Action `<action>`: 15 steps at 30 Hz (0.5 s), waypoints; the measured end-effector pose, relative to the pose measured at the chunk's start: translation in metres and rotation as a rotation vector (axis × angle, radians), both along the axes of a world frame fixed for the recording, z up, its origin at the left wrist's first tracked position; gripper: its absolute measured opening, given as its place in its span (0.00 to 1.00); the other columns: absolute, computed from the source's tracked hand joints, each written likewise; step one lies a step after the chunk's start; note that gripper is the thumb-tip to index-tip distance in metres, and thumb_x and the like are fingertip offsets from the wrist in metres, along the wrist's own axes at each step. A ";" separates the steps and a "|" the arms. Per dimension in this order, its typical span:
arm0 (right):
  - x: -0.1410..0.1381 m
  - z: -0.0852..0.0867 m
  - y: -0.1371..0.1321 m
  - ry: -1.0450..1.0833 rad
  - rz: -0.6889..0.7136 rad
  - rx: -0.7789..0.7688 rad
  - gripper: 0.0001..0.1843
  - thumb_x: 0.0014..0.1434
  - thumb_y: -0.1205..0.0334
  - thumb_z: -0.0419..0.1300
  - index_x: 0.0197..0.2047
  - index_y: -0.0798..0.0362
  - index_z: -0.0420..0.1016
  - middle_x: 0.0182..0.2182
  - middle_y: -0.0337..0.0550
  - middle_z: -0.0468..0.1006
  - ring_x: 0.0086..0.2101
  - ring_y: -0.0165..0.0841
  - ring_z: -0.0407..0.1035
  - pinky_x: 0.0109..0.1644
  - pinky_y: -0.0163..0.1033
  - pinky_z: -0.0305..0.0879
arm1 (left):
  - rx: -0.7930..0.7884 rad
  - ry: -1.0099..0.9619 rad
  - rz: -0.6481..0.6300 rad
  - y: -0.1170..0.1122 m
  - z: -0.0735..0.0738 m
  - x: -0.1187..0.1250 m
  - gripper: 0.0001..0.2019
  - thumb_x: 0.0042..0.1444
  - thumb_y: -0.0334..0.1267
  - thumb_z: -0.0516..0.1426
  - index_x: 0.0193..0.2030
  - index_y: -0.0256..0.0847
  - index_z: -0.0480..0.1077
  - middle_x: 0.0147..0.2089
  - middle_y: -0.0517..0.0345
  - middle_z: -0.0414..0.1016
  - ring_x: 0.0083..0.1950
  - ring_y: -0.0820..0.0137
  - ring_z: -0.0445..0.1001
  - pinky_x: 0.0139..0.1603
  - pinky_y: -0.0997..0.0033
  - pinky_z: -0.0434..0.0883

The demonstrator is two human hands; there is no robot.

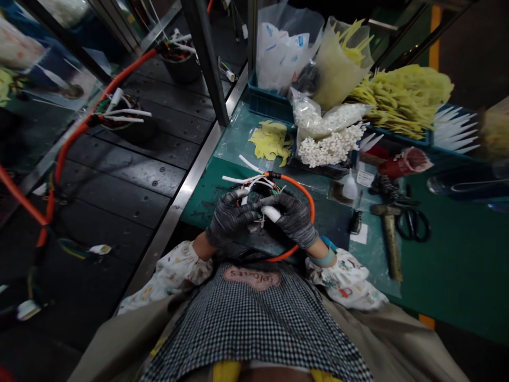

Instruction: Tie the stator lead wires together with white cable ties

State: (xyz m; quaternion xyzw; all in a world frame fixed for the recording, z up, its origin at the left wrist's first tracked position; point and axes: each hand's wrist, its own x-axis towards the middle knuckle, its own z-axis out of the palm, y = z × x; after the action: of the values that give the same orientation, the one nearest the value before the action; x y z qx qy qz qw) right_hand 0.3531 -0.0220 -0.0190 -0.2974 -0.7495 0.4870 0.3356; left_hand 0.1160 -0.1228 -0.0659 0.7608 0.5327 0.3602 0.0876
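Observation:
Both hands wear dark grey knit gloves and meet over a bundle of thin wires at the bench edge. My right hand (295,220) is closed with a short, wide white sleeve (271,214) in its fingers. Opposite it, my left hand (231,218) is closed on the wires, fingertips almost touching the right ones. White-sleeved wires (237,180) stick out to the upper left. A thick orange cable (305,192), bound with black tape where the wires come out, loops behind my right hand and down towards my apron. The wire ends between my fingers are partly hidden.
On the green bench (449,249) lie a hammer (392,241), scissors (415,224) and yellow sleeves (271,140). Behind stand small white parts (332,144) and a yellow pile (405,98). A metal post (207,58) rises beside the slatted conveyor (139,172), which carries orange-cabled units.

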 end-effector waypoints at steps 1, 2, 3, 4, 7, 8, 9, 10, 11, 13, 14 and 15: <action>0.000 0.000 0.000 -0.002 -0.001 -0.003 0.06 0.74 0.55 0.72 0.51 0.39 0.93 0.45 0.40 0.94 0.45 0.44 0.89 0.56 0.56 0.88 | 0.049 0.027 -0.016 0.000 0.000 0.000 0.11 0.73 0.52 0.68 0.47 0.49 0.86 0.53 0.51 0.90 0.72 0.48 0.81 0.71 0.39 0.84; -0.001 0.001 0.000 -0.003 -0.004 -0.006 0.06 0.74 0.55 0.72 0.50 0.39 0.93 0.45 0.40 0.94 0.45 0.44 0.89 0.56 0.56 0.88 | 0.094 0.050 -0.033 0.000 0.000 -0.001 0.09 0.73 0.50 0.69 0.49 0.50 0.86 0.53 0.52 0.90 0.72 0.48 0.81 0.71 0.40 0.84; -0.001 0.001 0.000 -0.003 -0.006 -0.009 0.06 0.74 0.55 0.72 0.50 0.39 0.93 0.45 0.40 0.94 0.45 0.44 0.89 0.57 0.57 0.88 | 0.127 0.062 -0.045 0.001 0.000 -0.001 0.07 0.73 0.48 0.69 0.50 0.50 0.87 0.53 0.53 0.90 0.72 0.49 0.81 0.72 0.41 0.84; -0.002 0.001 0.000 -0.004 -0.008 -0.012 0.06 0.74 0.55 0.72 0.50 0.40 0.93 0.45 0.41 0.94 0.45 0.44 0.89 0.57 0.57 0.88 | 0.146 0.063 -0.052 0.001 0.001 -0.001 0.07 0.73 0.47 0.70 0.51 0.51 0.87 0.52 0.53 0.90 0.73 0.49 0.81 0.72 0.42 0.84; -0.002 0.000 0.000 -0.014 -0.007 -0.005 0.08 0.75 0.53 0.71 0.51 0.41 0.93 0.45 0.41 0.94 0.45 0.44 0.89 0.56 0.55 0.88 | 0.172 0.053 -0.063 0.002 0.002 -0.001 0.08 0.73 0.47 0.70 0.54 0.52 0.86 0.51 0.55 0.91 0.73 0.49 0.80 0.71 0.41 0.84; -0.001 -0.001 0.001 -0.019 -0.003 0.010 0.09 0.76 0.52 0.70 0.52 0.41 0.93 0.45 0.41 0.94 0.45 0.43 0.89 0.55 0.54 0.88 | 0.157 0.059 -0.059 0.001 0.002 0.000 0.08 0.74 0.48 0.69 0.55 0.52 0.86 0.51 0.55 0.91 0.73 0.49 0.80 0.71 0.40 0.84; 0.000 -0.002 0.001 -0.020 0.007 0.037 0.09 0.77 0.52 0.70 0.53 0.41 0.92 0.45 0.41 0.94 0.44 0.42 0.88 0.54 0.52 0.87 | 0.131 0.073 -0.049 0.001 0.003 0.000 0.09 0.74 0.49 0.69 0.55 0.52 0.87 0.52 0.55 0.91 0.73 0.49 0.80 0.71 0.40 0.84; 0.002 -0.004 0.001 -0.013 0.029 0.082 0.09 0.78 0.52 0.70 0.54 0.41 0.92 0.45 0.41 0.94 0.44 0.42 0.88 0.53 0.51 0.87 | 0.102 0.093 -0.036 0.000 0.003 0.000 0.09 0.74 0.50 0.68 0.54 0.52 0.87 0.54 0.54 0.90 0.74 0.49 0.79 0.72 0.39 0.83; 0.005 -0.006 0.001 0.001 0.067 0.144 0.09 0.78 0.52 0.69 0.54 0.41 0.92 0.45 0.41 0.93 0.43 0.41 0.87 0.53 0.50 0.87 | 0.078 0.116 -0.023 0.000 0.003 0.001 0.10 0.74 0.51 0.68 0.54 0.52 0.87 0.55 0.54 0.90 0.74 0.49 0.79 0.72 0.40 0.82; 0.011 -0.010 -0.003 0.027 0.174 0.274 0.09 0.79 0.54 0.68 0.53 0.40 0.92 0.46 0.42 0.93 0.43 0.41 0.86 0.52 0.49 0.86 | 0.075 0.149 -0.013 -0.001 0.003 0.001 0.12 0.75 0.52 0.67 0.56 0.52 0.87 0.57 0.54 0.90 0.74 0.50 0.79 0.73 0.41 0.82; 0.013 -0.012 -0.005 0.026 0.221 0.307 0.08 0.78 0.55 0.68 0.52 0.39 0.92 0.46 0.42 0.93 0.43 0.41 0.85 0.51 0.49 0.86 | 0.102 0.154 -0.021 -0.002 0.003 0.001 0.13 0.75 0.52 0.67 0.58 0.52 0.86 0.57 0.55 0.90 0.74 0.50 0.79 0.73 0.43 0.82; 0.015 -0.014 -0.009 0.005 0.245 0.299 0.07 0.77 0.55 0.69 0.50 0.40 0.92 0.46 0.43 0.92 0.43 0.41 0.85 0.51 0.49 0.86 | 0.134 0.154 -0.033 -0.002 0.003 0.001 0.12 0.75 0.51 0.67 0.59 0.53 0.86 0.57 0.56 0.91 0.74 0.51 0.79 0.72 0.44 0.82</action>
State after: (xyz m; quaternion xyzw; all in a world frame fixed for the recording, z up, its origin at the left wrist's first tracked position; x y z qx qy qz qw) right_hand 0.3686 -0.0309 -0.0328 -0.1495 -0.8434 0.4080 0.3161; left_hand 0.1171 -0.1247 -0.0634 0.7989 0.5002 0.3339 0.0013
